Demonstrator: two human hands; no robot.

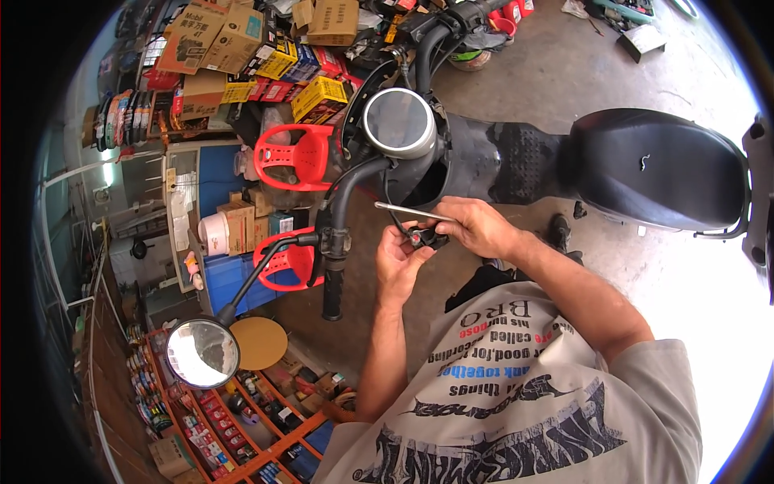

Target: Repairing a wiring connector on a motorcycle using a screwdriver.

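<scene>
Pinching a small black part [430,239] between thumb and fingers, the left hand [399,264] is holding it in front of the person's body, beside the scooter. The right hand [484,230] is closing its fingers around a thin silver rod [413,211] and is also meeting the right end of the black part, so the two hands are working close together, neither one open. The rod is lying almost level from left to right, its bare tip pointing left toward the handlebar [345,194] and tilting slightly away from the person; its other end is disappearing under the right hand. The black part is showing a reddish spot at its left end, but fingers are covering much of it, and I cannot tell which way it is facing. A black cable [388,194] is hanging from the scooter down toward the left hand. Farther out, a round display [399,123] is sitting above the hands, a dark seat [661,165] is stretching to the right, and a round mirror [202,353] is sticking out at lower left. Beyond the handlebar, two red chairs [310,157] are standing near piled boxes [334,20]
</scene>
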